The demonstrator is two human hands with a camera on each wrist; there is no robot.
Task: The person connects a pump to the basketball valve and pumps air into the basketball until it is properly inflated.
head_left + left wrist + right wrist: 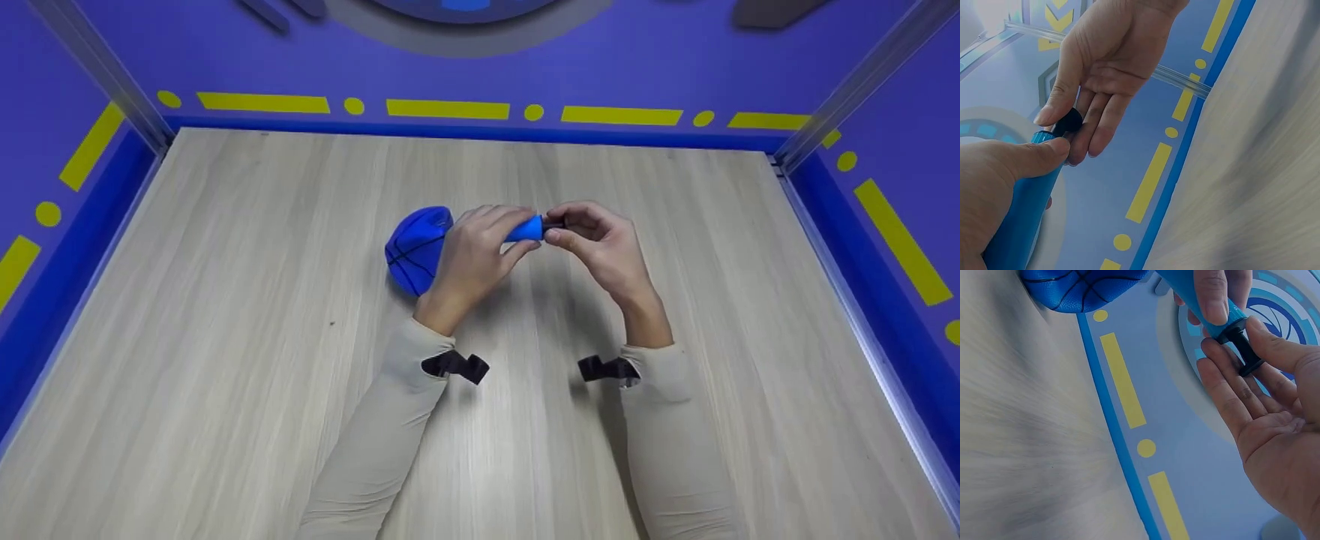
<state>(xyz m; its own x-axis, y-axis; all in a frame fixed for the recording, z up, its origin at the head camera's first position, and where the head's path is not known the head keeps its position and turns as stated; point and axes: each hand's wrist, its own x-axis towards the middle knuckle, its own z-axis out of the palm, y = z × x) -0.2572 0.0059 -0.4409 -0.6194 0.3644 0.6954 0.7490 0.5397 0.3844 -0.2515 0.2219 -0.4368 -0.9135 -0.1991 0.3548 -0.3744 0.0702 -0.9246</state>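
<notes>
A dented blue ball with black basketball seams (412,251) lies on the table, left of my left hand (474,251). That hand grips the blue barrel of a small hand pump (529,227), its thumb along the barrel near the collar in the left wrist view. The barrel's far end is hidden behind the hand, on the ball's side. From the pump's right end sticks out a short black handle (1247,355) on a stem. My right hand (609,251) holds this handle between thumb and fingers, with its palm turned up in the right wrist view.
The pale wood-grain tabletop (262,337) is bordered by blue panels (480,71) with yellow dashes and dots at the back and both sides. Metal posts (840,90) stand at the back corners. Black camera mounts (457,366) are strapped to both sleeves.
</notes>
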